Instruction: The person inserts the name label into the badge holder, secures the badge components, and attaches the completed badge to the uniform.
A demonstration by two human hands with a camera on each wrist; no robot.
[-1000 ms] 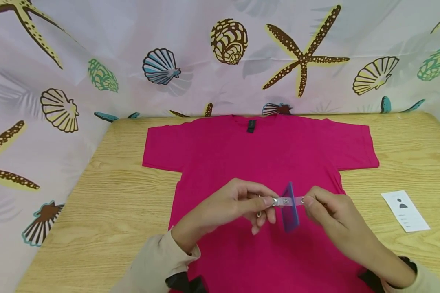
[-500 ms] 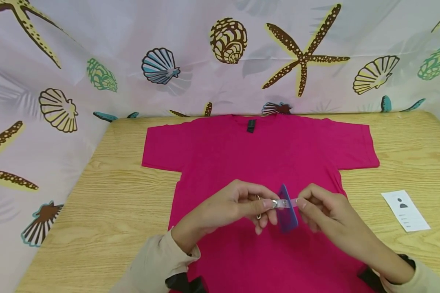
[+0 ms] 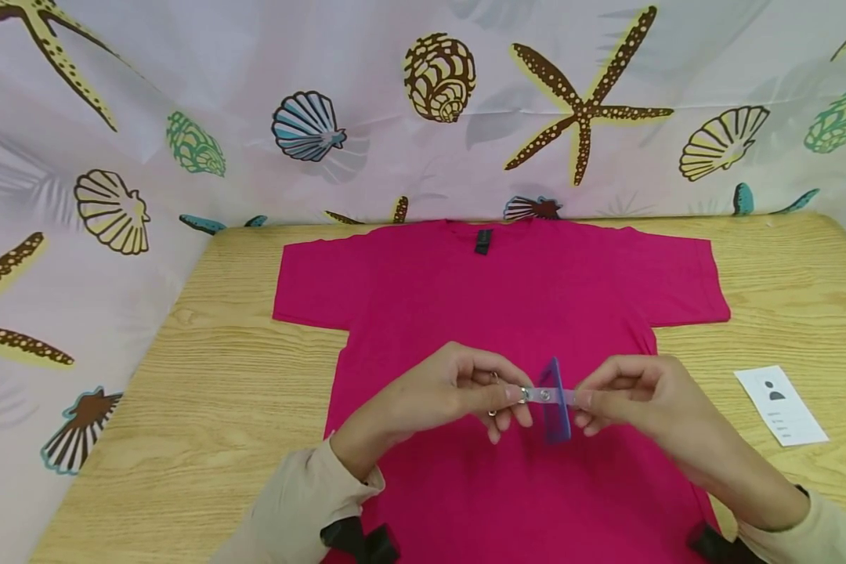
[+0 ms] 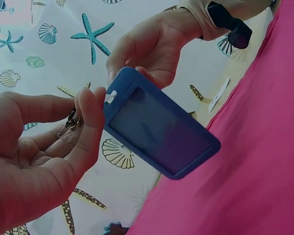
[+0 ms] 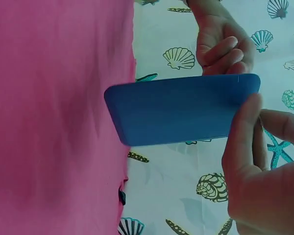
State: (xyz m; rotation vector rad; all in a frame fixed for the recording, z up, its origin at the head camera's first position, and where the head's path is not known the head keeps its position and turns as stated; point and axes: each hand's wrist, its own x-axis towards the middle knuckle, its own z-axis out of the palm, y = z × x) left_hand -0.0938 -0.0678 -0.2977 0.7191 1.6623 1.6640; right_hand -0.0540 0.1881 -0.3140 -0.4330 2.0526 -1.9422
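A blue badge holder (image 3: 557, 411) with a clear window hangs on edge between the two hands, above a magenta T-shirt (image 3: 493, 305). Through its slot passes a clear strap (image 3: 539, 395) with a metal snap. My left hand (image 3: 458, 388) pinches the strap's metal clip end between thumb and index finger; a small safety pin (image 4: 70, 125) shows inside its fingers in the left wrist view. On the other side, my right hand (image 3: 638, 395) pinches the strap's free end with thumb and index finger. From the right wrist, the holder's plain blue back (image 5: 181, 110) faces the camera.
The T-shirt lies flat on a wooden table (image 3: 240, 352), its collar with a black label (image 3: 482, 242) at the far edge. A white ID card (image 3: 781, 406) with a printed person icon lies right of the shirt. A shell-patterned cloth (image 3: 374, 117) hangs behind and at the left.
The badge holder has swung slightly between the hands. The right hand moved a little left, then back right, and its fingers are now more extended, still pinching the strap. The left hand has barely moved.
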